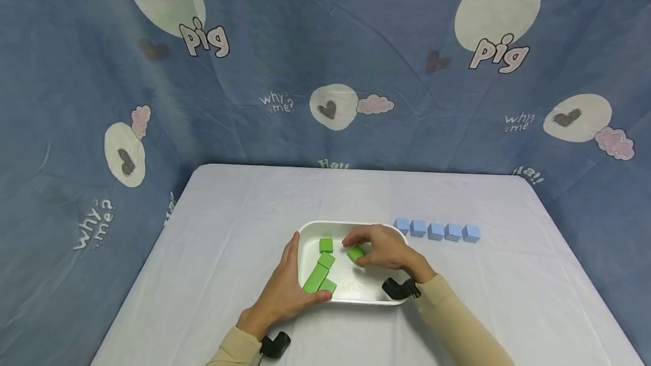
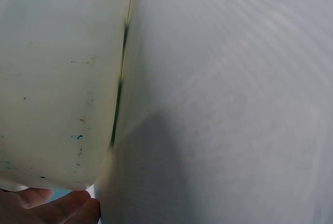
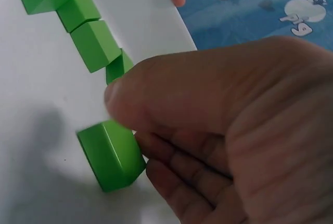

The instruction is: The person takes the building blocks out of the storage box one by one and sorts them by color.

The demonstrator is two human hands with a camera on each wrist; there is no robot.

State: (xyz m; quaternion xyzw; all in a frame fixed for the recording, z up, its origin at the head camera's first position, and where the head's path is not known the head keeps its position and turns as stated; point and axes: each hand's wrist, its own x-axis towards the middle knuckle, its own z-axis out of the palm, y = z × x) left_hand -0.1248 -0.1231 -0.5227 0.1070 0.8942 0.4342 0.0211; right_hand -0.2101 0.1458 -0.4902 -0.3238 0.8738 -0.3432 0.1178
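A white tray point(image 1: 366, 292) lies on the table with several green blocks point(image 1: 316, 277) in its left part. My left hand point(image 1: 287, 284) grips the tray's left end, the fingers along the side and the thumb at the near rim. The left wrist view shows the tray's stained outer wall point(image 2: 57, 88) with fingertips below it. Inside the tray, my right hand point(image 1: 383, 250) holds a separate green block point(image 3: 112, 156) between thumb and fingers. The thumb covers part of that block in the right wrist view.
Several light blue cubes point(image 1: 435, 231) stand in a row behind and right of the tray. White cloth point(image 1: 244, 213) covers the table. A blue patterned curtain point(image 1: 285, 61) hangs behind it. Black wrist mounts point(image 1: 276, 345) sit at both cuffs.
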